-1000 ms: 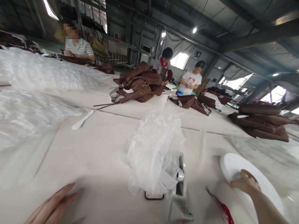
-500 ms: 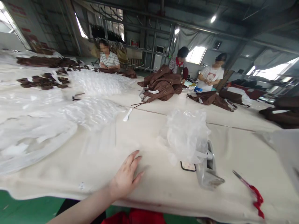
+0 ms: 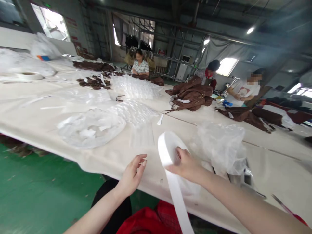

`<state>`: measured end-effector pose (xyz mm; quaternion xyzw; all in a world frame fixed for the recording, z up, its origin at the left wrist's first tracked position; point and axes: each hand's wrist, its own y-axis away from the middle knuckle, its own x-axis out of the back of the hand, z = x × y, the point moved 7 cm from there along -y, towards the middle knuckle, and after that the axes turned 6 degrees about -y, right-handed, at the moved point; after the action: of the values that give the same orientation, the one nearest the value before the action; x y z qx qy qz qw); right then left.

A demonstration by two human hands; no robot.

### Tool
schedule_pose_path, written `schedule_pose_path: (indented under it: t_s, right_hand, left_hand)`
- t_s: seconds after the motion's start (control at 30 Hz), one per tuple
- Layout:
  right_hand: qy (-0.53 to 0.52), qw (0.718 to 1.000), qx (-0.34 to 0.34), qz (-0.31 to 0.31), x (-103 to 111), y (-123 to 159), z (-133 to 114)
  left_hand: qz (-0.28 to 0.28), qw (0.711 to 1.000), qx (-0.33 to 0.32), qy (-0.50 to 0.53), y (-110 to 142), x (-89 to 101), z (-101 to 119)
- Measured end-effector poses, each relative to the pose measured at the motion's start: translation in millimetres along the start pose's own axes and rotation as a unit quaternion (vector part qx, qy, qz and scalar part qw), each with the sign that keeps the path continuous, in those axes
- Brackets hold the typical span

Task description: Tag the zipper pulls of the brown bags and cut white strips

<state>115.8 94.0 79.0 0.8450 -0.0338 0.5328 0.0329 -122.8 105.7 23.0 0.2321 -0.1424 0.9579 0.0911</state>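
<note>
In the head view my right hand (image 3: 186,165) grips a roll of white tape (image 3: 165,149), the thumb on its near side and the fingers through its middle. A loose strip of it hangs down toward my lap. My left hand (image 3: 133,172) is held near the table's front edge, to the left of the roll. Nothing is in it, and its fingers are bent but apart from the thumb. Just beyond the roll lies a small white strip (image 3: 160,119) on the cream tabletop (image 3: 117,159).
A crumpled clear plastic bag (image 3: 219,143) lies right, over a grey dispenser (image 3: 247,177). Scissors with a red wrap (image 3: 287,206) rest further right. Plastic bags (image 3: 92,128) cover the left middle. Brown bags (image 3: 192,94) are heaped beyond; several people (image 3: 140,66) work across the table.
My right hand has come into view with the white tape roll. My left hand has lifted from the table, its fingers curling. The view has turned left.
</note>
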Motion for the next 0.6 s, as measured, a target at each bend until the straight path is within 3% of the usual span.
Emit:
schedule_pose_path:
  t_s: [0.13,0.23,0.47,0.6]
  right_hand:
    - [0.012,0.998,-0.012,-0.063,-66.7,-45.0,-64.8]
    - [0.009,0.997,0.031,-0.069,-87.7,-55.2,-74.9]
    - [0.022,0.984,0.143,-0.105,-47.9,-44.1,-13.5]
    - [0.026,0.984,0.14,-0.106,-55.9,-26.2,11.4]
  left_hand:
    - [0.038,0.996,0.05,0.057,23.4,-2.4,-9.6]
    - [0.072,0.994,0.061,0.051,27.9,-8.4,-17.1]
    - [0.071,0.994,0.056,0.063,17.2,-31.2,-23.2]
    - [0.025,0.998,0.052,0.03,-25.9,-55.3,-17.0]
